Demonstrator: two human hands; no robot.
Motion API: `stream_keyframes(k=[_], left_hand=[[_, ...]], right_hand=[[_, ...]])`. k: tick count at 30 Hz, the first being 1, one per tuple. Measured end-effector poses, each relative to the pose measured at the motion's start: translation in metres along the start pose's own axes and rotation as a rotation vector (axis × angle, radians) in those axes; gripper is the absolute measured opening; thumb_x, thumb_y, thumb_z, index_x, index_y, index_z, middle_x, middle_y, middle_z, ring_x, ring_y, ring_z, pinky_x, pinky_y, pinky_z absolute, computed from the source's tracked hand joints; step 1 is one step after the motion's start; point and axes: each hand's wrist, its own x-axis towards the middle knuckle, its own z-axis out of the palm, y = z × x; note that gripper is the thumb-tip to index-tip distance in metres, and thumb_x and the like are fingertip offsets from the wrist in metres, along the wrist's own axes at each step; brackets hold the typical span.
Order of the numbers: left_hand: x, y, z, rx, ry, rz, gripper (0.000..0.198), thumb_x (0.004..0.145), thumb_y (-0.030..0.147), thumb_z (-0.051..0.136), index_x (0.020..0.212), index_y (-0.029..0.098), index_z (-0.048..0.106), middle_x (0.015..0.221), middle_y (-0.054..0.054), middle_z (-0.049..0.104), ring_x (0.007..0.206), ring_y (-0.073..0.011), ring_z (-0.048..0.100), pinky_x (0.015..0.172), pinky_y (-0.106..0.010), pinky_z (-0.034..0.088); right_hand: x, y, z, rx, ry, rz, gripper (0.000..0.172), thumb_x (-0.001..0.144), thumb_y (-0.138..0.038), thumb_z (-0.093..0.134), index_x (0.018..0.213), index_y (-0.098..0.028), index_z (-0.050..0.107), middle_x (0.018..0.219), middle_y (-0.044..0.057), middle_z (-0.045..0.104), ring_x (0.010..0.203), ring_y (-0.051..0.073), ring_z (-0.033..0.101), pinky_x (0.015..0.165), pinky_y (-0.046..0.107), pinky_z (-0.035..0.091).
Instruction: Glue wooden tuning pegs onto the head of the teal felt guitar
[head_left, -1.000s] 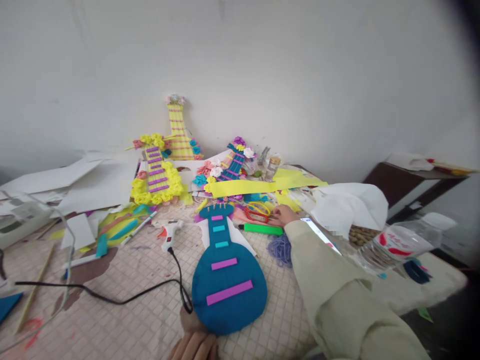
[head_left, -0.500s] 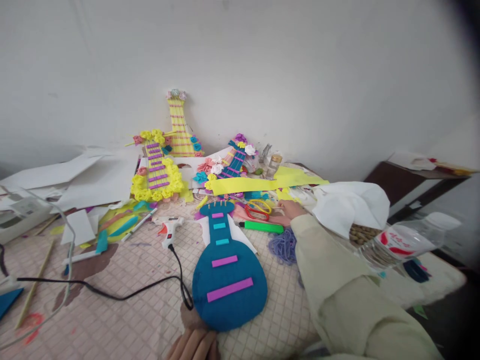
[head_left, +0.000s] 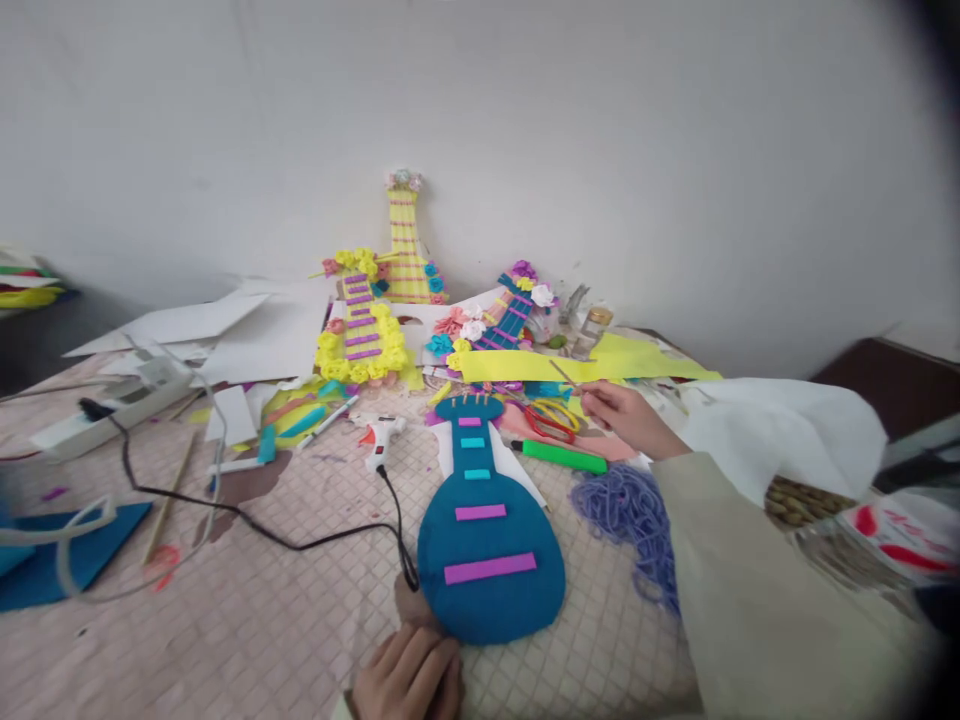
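A blue pipa-shaped craft with purple and light-blue strips and small pegs at its head lies in front of me. My left hand rests on the table by its lower left edge, fingers curled together, with nothing visible in them. Raised over the scraps to the right, my right hand pinches a thin wooden stick that points up and left. Below that hand lie scissors with red and yellow handles, a green utility knife and a tangle of purple yarn.
A white hot glue gun lies left of the craft, its black cord running to a power strip. Decorated instrument crafts stand along the wall. A yellow strip, a glass jar and a plastic bottle are to the right.
My right hand has lifted from beside the scissors with the stick in its fingers. My left hand shows more fully at the craft's lower edge. The view has turned left.
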Motion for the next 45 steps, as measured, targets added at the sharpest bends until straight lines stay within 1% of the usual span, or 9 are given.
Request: stream_keyframes(k=[8,14,18,22,27,34,38,41,45], left_hand=[[0.006,0.008,-0.014,-0.555,-0.031,-0.188,0.018,0.085,0.016,0.040,0.089,0.017,0.058,0.069,-0.006,0.062,0.060,-0.0126,0.057,0.055,-0.022,0.046],[0.036,0.035,-0.041,-1.136,0.011,-0.714,0.032,0.085,0.040,0.044,0.109,0.020,0.052,0.068,-0.001,0.054,0.046,-0.0079,0.047,0.042,-0.019,0.038],[0.053,0.031,-0.054,-1.195,0.112,-0.989,0.028,0.082,0.038,0.052,0.072,0.013,0.059,0.045,0.003,0.044,0.040,-0.0058,0.040,0.041,-0.017,0.030],[0.061,0.013,-0.063,-1.341,0.255,-1.199,0.028,0.073,0.041,0.063,0.070,0.014,0.060,0.047,0.005,0.043,0.040,-0.0038,0.038,0.038,-0.015,0.026],[0.048,-0.001,-0.079,-1.329,-0.013,-0.977,0.025,0.073,0.040,0.063,0.072,0.016,0.067,0.051,0.001,0.053,0.047,-0.0082,0.046,0.047,-0.020,0.035],[0.035,0.000,-0.093,-0.622,-0.324,-0.727,0.030,0.078,0.035,0.055,0.105,0.024,0.061,0.109,-0.006,0.062,0.104,-0.0213,0.053,0.092,-0.032,0.038],[0.041,0.027,-0.068,-0.740,-0.678,-0.296,0.033,0.080,0.030,0.050,0.111,0.021,0.054,0.097,-0.007,0.066,0.084,-0.0166,0.061,0.075,-0.023,0.047],[0.052,0.044,-0.055,-0.781,-0.826,-0.394,0.027,0.089,0.028,0.033,0.098,0.017,0.056,0.057,0.001,0.057,0.050,-0.0090,0.051,0.051,-0.017,0.040],[0.063,0.044,-0.056,-0.765,-0.776,-0.539,0.031,0.090,0.031,0.034,0.088,0.015,0.060,0.052,0.004,0.045,0.049,-0.0077,0.043,0.050,-0.018,0.034]], right_hand=[[-0.077,-0.115,0.043,1.118,-0.538,-0.104,0.020,0.087,-0.040,0.043,0.087,-0.021,0.043,0.064,-0.001,0.060,0.055,0.011,0.058,0.054,0.024,0.044],[-0.120,-0.140,0.067,0.659,-0.911,-0.267,0.023,0.081,-0.036,0.054,0.080,-0.016,0.065,0.059,-0.002,0.054,0.052,0.006,0.045,0.050,0.019,0.035],[-0.129,-0.134,0.060,0.386,-0.786,-0.379,0.023,0.083,-0.031,0.051,0.077,-0.016,0.067,0.065,-0.001,0.058,0.060,0.009,0.049,0.057,0.020,0.036],[-0.128,-0.112,0.041,0.329,-0.624,-0.255,0.024,0.085,-0.029,0.046,0.091,-0.018,0.067,0.065,0.000,0.062,0.059,0.009,0.053,0.055,0.020,0.038],[-0.144,-0.088,0.017,0.302,-0.505,-0.231,0.027,0.086,-0.034,0.045,0.082,-0.019,0.067,0.063,0.001,0.060,0.061,0.011,0.055,0.058,0.021,0.039],[-0.185,-0.088,0.020,0.094,-0.569,-0.221,0.031,0.089,-0.028,0.037,0.064,-0.018,0.053,0.061,-0.001,0.051,0.060,0.010,0.049,0.056,0.022,0.033],[-0.195,-0.107,0.049,0.137,-0.535,-0.294,0.028,0.086,-0.023,0.041,0.060,-0.017,0.049,0.060,-0.001,0.048,0.060,0.009,0.047,0.054,0.022,0.030],[-0.192,-0.111,0.057,0.223,-0.517,-0.333,0.026,0.086,-0.023,0.042,0.064,-0.017,0.055,0.062,-0.001,0.052,0.061,0.009,0.048,0.055,0.021,0.032],[-0.184,-0.102,0.045,0.330,-0.379,-0.253,0.026,0.087,-0.028,0.043,0.074,-0.018,0.063,0.066,0.001,0.059,0.063,0.009,0.053,0.059,0.020,0.037]])
